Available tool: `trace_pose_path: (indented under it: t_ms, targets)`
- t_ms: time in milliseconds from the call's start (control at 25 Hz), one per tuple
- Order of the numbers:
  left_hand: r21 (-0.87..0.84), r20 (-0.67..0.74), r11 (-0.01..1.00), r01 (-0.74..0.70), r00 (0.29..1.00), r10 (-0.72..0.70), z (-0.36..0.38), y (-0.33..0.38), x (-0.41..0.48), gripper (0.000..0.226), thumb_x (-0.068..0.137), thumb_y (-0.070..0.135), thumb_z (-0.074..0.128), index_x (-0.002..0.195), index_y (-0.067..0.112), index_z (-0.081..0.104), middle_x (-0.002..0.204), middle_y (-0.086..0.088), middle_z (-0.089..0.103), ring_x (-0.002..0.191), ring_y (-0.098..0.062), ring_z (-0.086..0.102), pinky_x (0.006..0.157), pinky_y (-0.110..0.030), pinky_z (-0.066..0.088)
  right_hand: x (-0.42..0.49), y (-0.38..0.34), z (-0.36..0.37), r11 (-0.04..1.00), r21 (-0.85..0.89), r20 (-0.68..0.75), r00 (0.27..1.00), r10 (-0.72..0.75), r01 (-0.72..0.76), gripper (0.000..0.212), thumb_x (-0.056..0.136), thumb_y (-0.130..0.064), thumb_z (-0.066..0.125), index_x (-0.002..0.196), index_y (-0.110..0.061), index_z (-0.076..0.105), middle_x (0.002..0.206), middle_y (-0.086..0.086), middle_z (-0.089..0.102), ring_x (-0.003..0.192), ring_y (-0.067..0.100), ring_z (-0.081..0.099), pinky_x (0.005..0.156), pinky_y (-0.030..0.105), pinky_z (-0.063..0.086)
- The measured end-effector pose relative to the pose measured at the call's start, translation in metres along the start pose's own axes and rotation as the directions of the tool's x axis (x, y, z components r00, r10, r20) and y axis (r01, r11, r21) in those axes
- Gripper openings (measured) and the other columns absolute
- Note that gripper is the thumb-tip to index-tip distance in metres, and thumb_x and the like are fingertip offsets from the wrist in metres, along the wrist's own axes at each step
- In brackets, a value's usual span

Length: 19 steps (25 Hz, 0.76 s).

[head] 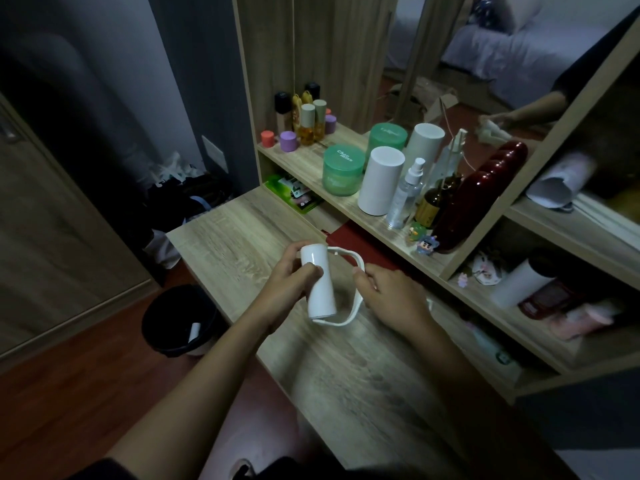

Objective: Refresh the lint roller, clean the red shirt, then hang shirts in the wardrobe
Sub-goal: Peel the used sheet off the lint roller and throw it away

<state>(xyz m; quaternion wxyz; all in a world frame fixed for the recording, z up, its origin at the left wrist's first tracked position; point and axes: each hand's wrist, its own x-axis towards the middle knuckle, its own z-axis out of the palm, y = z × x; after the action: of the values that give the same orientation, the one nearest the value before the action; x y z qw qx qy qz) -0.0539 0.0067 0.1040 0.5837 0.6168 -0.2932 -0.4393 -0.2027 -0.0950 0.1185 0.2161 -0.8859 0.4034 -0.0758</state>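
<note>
Lint roller (320, 289) held over counter (242, 230): left grip (289, 285) curled round the white roll, right grip (391, 296) pinching its loop handle (360, 261), likely steadying it for peeling. Bin (180, 320) sits below, left of left grip, handy for spent sheets.

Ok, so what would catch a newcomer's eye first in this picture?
First, the two hands over the wooden desk: the left hand grips a white lint roller while the right hand holds its looped handle. Behind them, a green jar and a glossy dark red case stand out on the shelf; a black bin sits on the floor at left.
</note>
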Motion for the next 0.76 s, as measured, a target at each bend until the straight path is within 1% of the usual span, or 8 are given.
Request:
trace_pose_path:
  t_ms: [80,160,280,400,480,560,640,760]
  targets:
    - [0.034,-0.031,0.999,-0.012,0.999,0.013,0.005,-0.002,-0.001,0.037,0.078,0.023,0.059,0.110,0.037,0.047,0.101,-0.008,0.057,0.087,-0.024,0.060,0.066,-0.034,0.055,-0.002,-0.003,0.001,1.000,0.001,-0.016,1.000,0.018,-0.018,0.036,0.093,-0.040,0.034,0.070,-0.014,0.047,0.066,-0.001,0.058,0.070,0.026,0.055,0.060,0.032,0.034]
    - [0.044,-0.092,0.998,-0.034,0.995,0.038,0.012,-0.006,0.001,0.041,0.078,0.022,0.066,0.106,0.040,0.044,0.106,-0.013,0.059,0.090,-0.032,0.064,0.071,-0.043,0.057,-0.003,-0.009,0.003,1.000,0.007,-0.049,0.999,0.012,-0.012,0.035,0.094,-0.039,0.033,0.068,-0.018,0.045,0.069,0.002,0.058,0.073,0.028,0.057,0.063,0.033,0.037]
    - [0.056,-0.199,0.998,-0.034,0.979,0.045,0.021,-0.007,0.004,0.046,0.073,0.016,0.069,0.099,0.042,0.041,0.096,-0.011,0.059,0.076,-0.029,0.063,0.067,-0.046,0.056,-0.005,-0.017,0.007,0.999,0.000,-0.098,0.994,0.038,-0.039,0.035,0.096,-0.036,0.030,0.076,-0.017,0.051,0.084,0.010,0.067,0.081,0.031,0.061,0.065,0.034,0.036]
    - [0.133,-0.232,0.991,0.011,0.972,0.021,0.023,-0.010,0.006,0.048,0.065,0.019,0.064,0.097,0.045,0.039,0.092,-0.009,0.057,0.073,-0.031,0.060,0.065,-0.050,0.056,-0.007,-0.021,0.011,0.998,-0.019,-0.117,0.991,0.062,-0.065,0.038,0.097,-0.035,0.027,0.081,-0.014,0.054,0.089,0.012,0.069,0.083,0.032,0.061,0.064,0.033,0.034]
    - [0.166,-0.221,0.986,0.032,0.975,0.005,0.024,-0.011,0.004,0.048,0.061,0.022,0.064,0.096,0.044,0.039,0.090,-0.006,0.056,0.074,-0.030,0.061,0.064,-0.048,0.056,-0.008,-0.023,0.013,0.997,-0.030,-0.138,0.989,0.061,-0.066,0.040,0.097,-0.036,0.027,0.085,-0.012,0.057,0.089,0.012,0.069,0.082,0.031,0.061,0.064,0.034,0.035]
    - [0.169,-0.202,0.985,0.026,0.979,0.008,0.024,-0.010,0.004,0.048,0.061,0.021,0.064,0.096,0.042,0.039,0.089,-0.004,0.055,0.072,-0.027,0.060,0.062,-0.043,0.056,-0.009,-0.026,0.015,0.996,-0.025,-0.145,0.986,0.078,-0.083,0.041,0.097,-0.035,0.027,0.086,-0.011,0.058,0.087,0.010,0.068,0.076,0.028,0.057,0.062,0.033,0.033]
    - [0.156,-0.168,0.988,0.011,0.986,0.016,0.023,-0.007,0.002,0.047,0.062,0.018,0.064,0.095,0.041,0.039,0.088,-0.003,0.055,0.070,-0.024,0.059,0.057,-0.034,0.054,-0.009,-0.028,0.015,0.994,-0.013,-0.142,0.985,0.102,-0.105,0.040,0.097,-0.035,0.027,0.083,-0.012,0.057,0.086,0.010,0.068,0.069,0.024,0.049,0.062,0.032,0.030]
    - [0.155,-0.143,0.988,0.000,0.990,0.022,0.021,-0.002,0.000,0.047,0.063,0.017,0.064,0.096,0.038,0.039,0.088,-0.003,0.053,0.068,-0.021,0.057,0.055,-0.030,0.051,-0.008,-0.030,0.015,0.993,0.007,-0.150,0.981,0.119,-0.119,0.036,0.097,-0.034,0.027,0.075,-0.016,0.049,0.080,0.008,0.065,0.066,0.021,0.044,0.061,0.032,0.030]
